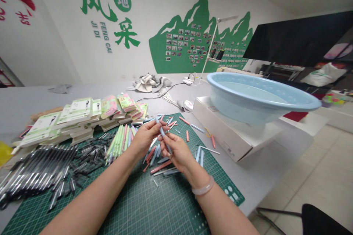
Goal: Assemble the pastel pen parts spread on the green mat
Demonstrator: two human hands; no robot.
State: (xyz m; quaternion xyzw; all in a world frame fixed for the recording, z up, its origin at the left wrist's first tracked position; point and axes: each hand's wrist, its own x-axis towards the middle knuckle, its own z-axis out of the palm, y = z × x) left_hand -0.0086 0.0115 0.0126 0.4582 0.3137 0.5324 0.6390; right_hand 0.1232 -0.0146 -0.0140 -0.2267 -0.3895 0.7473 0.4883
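Between my two hands is a light blue pen [160,129], held tilted above the cutting mat. My left hand [145,135] pinches its upper part with thumb and fingers. Lower down, my right hand [176,149] wraps its fingers round the same pen; a bangle circles that wrist. Under and around the hands lie loose pink pen parts [161,167] and light blue pen parts [198,153], with thin white refills among them. Just left of my left hand rests a row of pale green pens [118,142]. The pen's ends are partly hidden by my fingers.
The green cutting mat [132,202] covers the near table. Black pens [35,169] and loose black caps [92,154] lie left, with stacked boxes [74,114] behind. A blue basin [248,99] stands on a white box [220,128] at right. Grey cloths [149,82] lie farther back.
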